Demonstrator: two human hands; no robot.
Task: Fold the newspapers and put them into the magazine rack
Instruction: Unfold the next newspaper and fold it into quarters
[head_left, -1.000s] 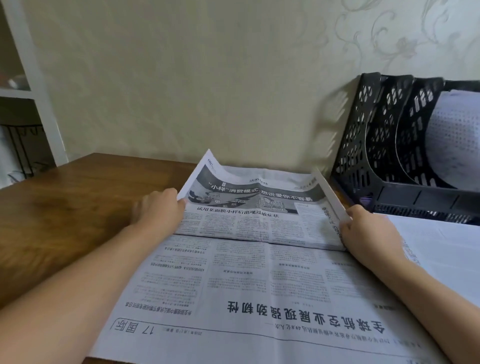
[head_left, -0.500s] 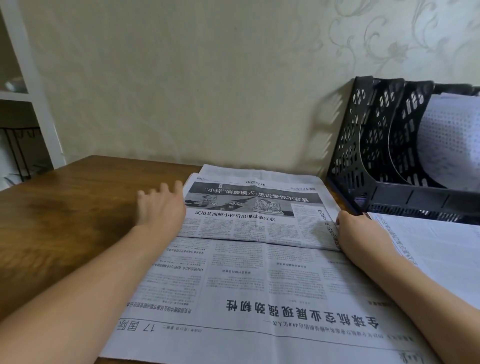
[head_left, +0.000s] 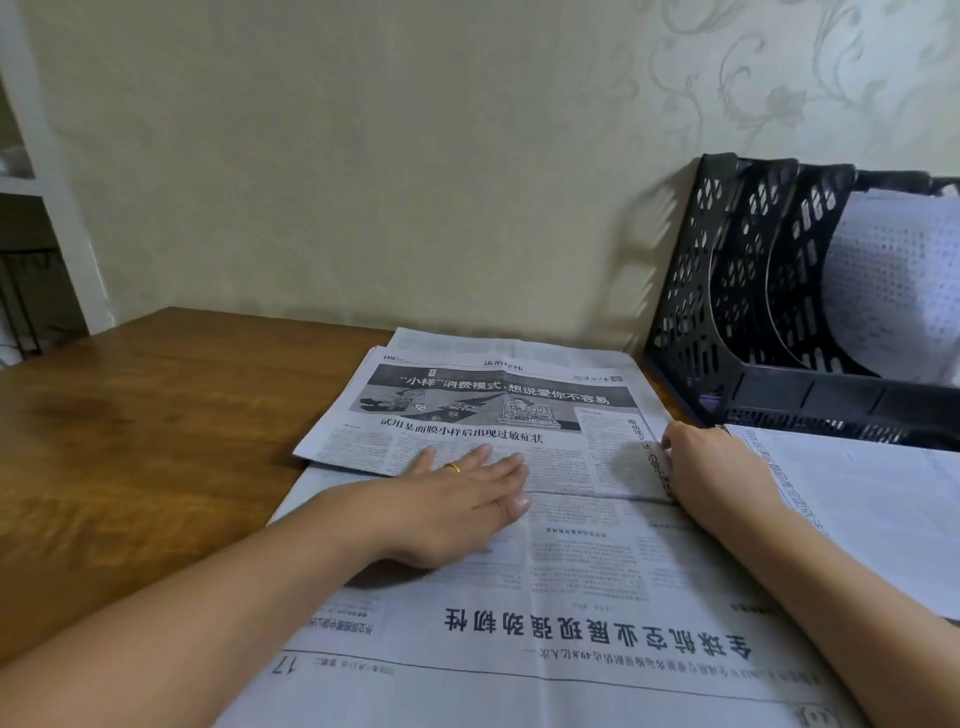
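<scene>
- Where the brown wooden table meets a pale wall with a raised floral pattern, a black perforated magazine rack stands at the far right, and a white shelf frame rises at the left edge
- The newspaper lies spread across the table directly in front of the person, its far portion folded over toward the near side so the flap lies flat on the sheet below; a second paper lies just to its right, in front of the rack
- The left hand lies flat, palm down, fingers straight and together, pressing on the near edge of the folded flap; a gold ring shows on one finger
- The right hand rests at the right edge of the fold, back toward the camera, fingers curled down onto the paper's edge
- A pale sheet already stands inside the rack's rightmost slot, partly veiled by the perforated divider and cut off by the frame
- Whether the right fingers pinch the edge or only press it cannot be told, as the hand covers them
</scene>
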